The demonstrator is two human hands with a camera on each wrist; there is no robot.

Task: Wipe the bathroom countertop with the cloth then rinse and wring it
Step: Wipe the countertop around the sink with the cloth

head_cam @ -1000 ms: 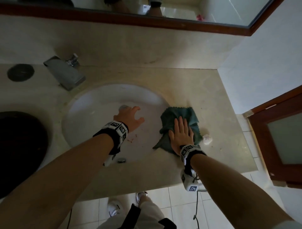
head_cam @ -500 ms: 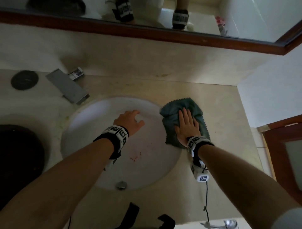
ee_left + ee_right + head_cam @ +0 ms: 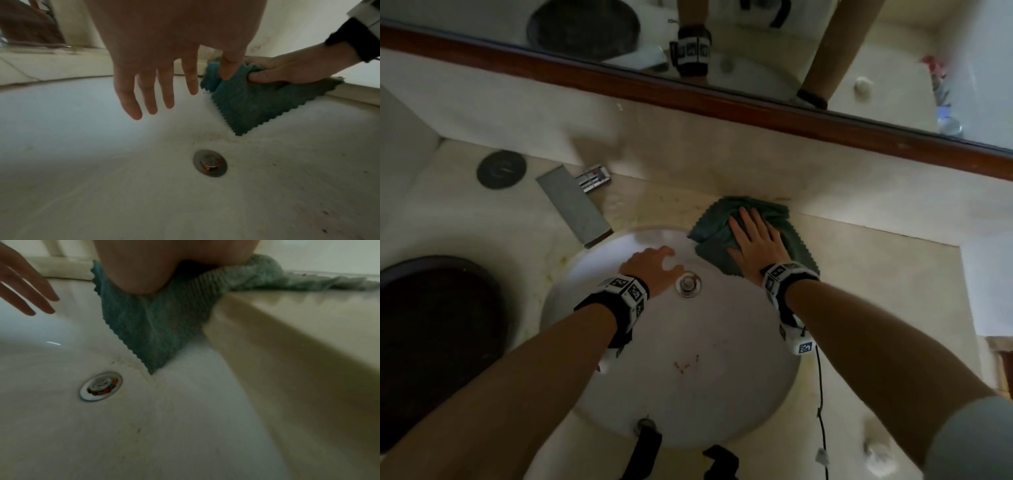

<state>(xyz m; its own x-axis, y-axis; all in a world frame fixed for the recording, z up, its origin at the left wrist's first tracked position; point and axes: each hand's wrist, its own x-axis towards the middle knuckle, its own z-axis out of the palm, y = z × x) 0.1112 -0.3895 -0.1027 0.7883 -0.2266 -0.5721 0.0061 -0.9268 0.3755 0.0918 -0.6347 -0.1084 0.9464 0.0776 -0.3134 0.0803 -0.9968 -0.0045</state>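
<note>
right hand (image 3: 753, 240) flat, pressing cloth (image 3: 722, 236) on counter (image 3: 859, 260) at back of sink (image 3: 722, 394) rim, pushed up from front edge, wiping ongoing; left hand (image 3: 654, 267) loose, empty over basin.

A home bathroom, to judge by the fittings: white oval basin (image 3: 705, 394) sunk into a beige marble counter (image 3: 859, 274), metal drain (image 3: 688, 283) at the bottom, flat chrome faucet (image 3: 575, 205) reaching over the rim. Wood-framed mirror (image 3: 722, 96) above a low marble backsplash (image 3: 688, 147), reflecting the counter and two banded wrists. White walls at the right, a dark round tray (image 3: 438, 342) on the counter at the left, a small dark disc (image 3: 501, 169) near the back corner.
</note>
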